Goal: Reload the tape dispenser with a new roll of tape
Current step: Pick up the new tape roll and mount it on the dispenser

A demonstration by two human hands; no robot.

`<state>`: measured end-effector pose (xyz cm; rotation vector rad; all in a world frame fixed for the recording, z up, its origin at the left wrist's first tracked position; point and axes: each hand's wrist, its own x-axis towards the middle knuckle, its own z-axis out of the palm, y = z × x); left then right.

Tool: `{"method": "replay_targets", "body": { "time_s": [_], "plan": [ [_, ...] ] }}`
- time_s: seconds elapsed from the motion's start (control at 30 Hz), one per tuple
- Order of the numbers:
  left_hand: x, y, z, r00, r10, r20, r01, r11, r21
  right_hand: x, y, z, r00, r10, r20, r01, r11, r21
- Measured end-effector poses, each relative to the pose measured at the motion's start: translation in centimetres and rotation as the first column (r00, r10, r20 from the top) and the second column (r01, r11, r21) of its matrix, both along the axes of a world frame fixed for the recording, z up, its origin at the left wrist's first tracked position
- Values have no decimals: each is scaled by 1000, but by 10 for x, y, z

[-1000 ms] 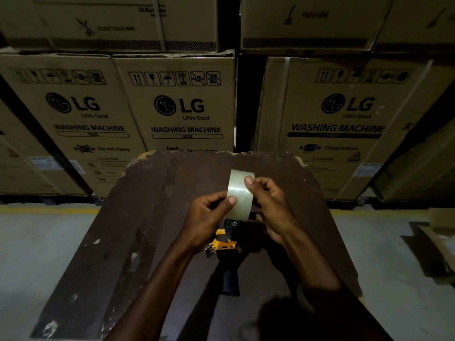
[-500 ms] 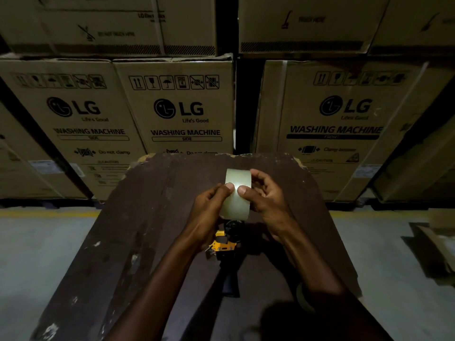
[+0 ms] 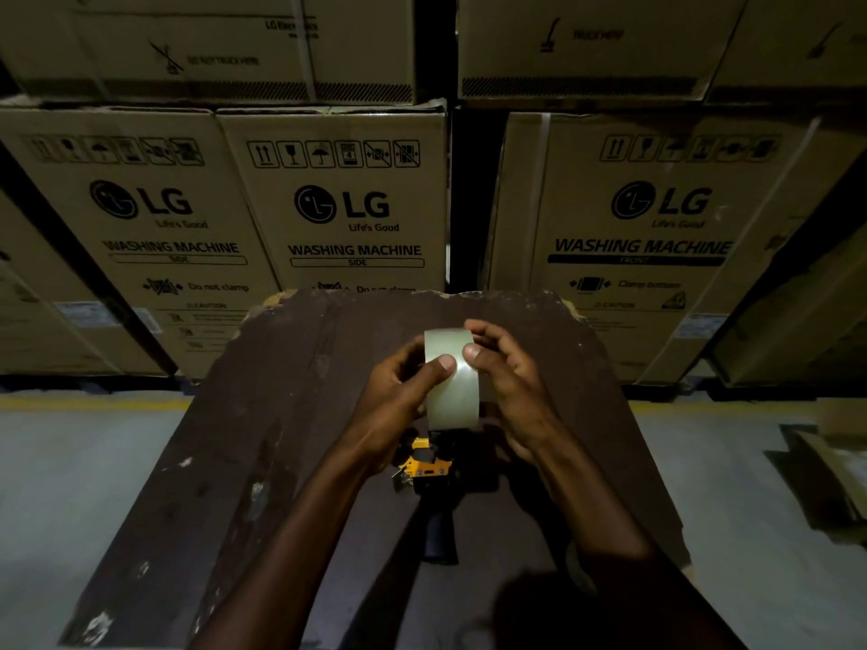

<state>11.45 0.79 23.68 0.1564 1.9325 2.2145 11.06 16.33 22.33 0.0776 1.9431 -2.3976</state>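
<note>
Above the dark table (image 3: 291, 415), 2 hands hold the new tape roll (image 3: 451, 382) edge-on.
Left hand (image 3: 399, 401) and right hand (image 3: 509, 391) pinch it, thumbs on its outer face, likely hunting the loose end; the empty tape dispenser (image 3: 429, 466) lies just below on the table.

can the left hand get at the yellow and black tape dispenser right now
Probably not yet: the left hand and right hand both hold the pale tape roll above the yellow and black tape dispenser; nothing else blocks it.
</note>
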Motion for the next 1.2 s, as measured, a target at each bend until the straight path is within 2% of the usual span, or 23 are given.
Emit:
{"method": "replay_targets", "body": {
  "time_s": [0.23,0.57,0.97,1.2],
  "plan": [
    [-4,-7,-4,997,-8,-73,3,998,-68,0,-2,-2,988,70,140,-68,998,-19],
    [-8,-8,-1,999,-25,22,23,998,61,0,-2,4,995,64,76,-68,997,48],
    [-11,-12,2,992,-125,17,123,990,66,3,2,1,994,105,-1,-105,993,55],
    [-13,-9,0,996,-83,22,80,991,105,5,2,4,989,128,-69,-123,990,68]
  ]
}}
